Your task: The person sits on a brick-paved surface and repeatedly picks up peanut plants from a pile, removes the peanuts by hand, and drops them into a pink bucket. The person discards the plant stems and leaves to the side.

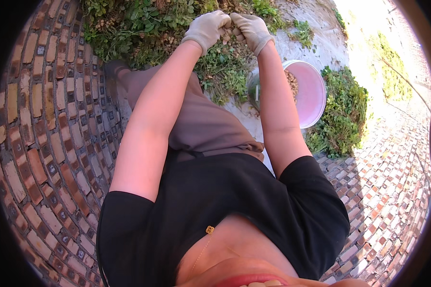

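Note:
My left hand (209,28), in a pale knitted glove, reaches out over a heap of pulled peanut plants (140,18). My right hand (250,30) wears a matching glove, and the fingertips of both hands nearly meet. Fingers are curled on each side around a small cluster of peanut pods (226,36), partly covered by the gloves. Beside my right forearm stands a bucket (311,95) with a pinkish inside and a white rim. Loose peanuts (291,85) lie in it, partly hidden by the arm.
Leafy peanut plants (226,73) also lie close to my leg, on a pale sheet (323,39). Another pile of plants (344,111) sits right of the bucket. Brick paving (57,143) spreads to the left, and sunlit bricks (388,172) to the right.

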A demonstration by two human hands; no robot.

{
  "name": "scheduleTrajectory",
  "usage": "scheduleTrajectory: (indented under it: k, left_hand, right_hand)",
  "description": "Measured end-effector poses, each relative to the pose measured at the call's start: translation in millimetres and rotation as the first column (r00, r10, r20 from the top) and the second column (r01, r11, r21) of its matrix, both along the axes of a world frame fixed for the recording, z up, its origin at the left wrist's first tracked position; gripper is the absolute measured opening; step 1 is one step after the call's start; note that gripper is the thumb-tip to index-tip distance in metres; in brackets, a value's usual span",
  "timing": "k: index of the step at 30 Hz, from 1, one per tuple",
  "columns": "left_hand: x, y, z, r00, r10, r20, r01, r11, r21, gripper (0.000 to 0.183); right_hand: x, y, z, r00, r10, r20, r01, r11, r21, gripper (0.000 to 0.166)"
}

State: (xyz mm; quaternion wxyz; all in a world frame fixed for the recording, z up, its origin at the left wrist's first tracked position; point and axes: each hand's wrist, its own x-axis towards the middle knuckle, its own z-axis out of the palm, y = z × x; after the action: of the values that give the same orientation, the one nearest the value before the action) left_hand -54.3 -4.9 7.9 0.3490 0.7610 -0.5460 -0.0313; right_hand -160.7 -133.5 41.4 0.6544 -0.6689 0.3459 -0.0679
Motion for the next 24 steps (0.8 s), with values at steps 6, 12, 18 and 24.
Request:
scheduleTrajectory:
  k: [6,12,18,24]
  left_hand:
    - [-2,0,-6,0.974,0.191,-0.118,-0.190,0.982,0.018,0.014]
    - [14,6,-21,0.908,0.334,-0.252,-0.262,0.923,0.281,0.009]
    - [6,1,-14,0.952,0.258,-0.167,-0.243,0.964,0.106,0.016]
    - [-1,-2,-8,0.974,0.199,-0.109,-0.191,0.979,0.075,0.018]
  right_hand:
    - [2,47,-10,0.927,-0.126,0.353,0.130,0.991,0.013,0.026]
    - [-34,64,31,0.850,-0.274,0.449,0.148,0.944,0.295,0.022]
    - [-35,27,-2,0.922,-0.273,0.274,0.164,0.917,0.364,0.016]
    - [-14,32,-53,0.979,-0.124,0.163,0.167,0.943,-0.288,0.028]
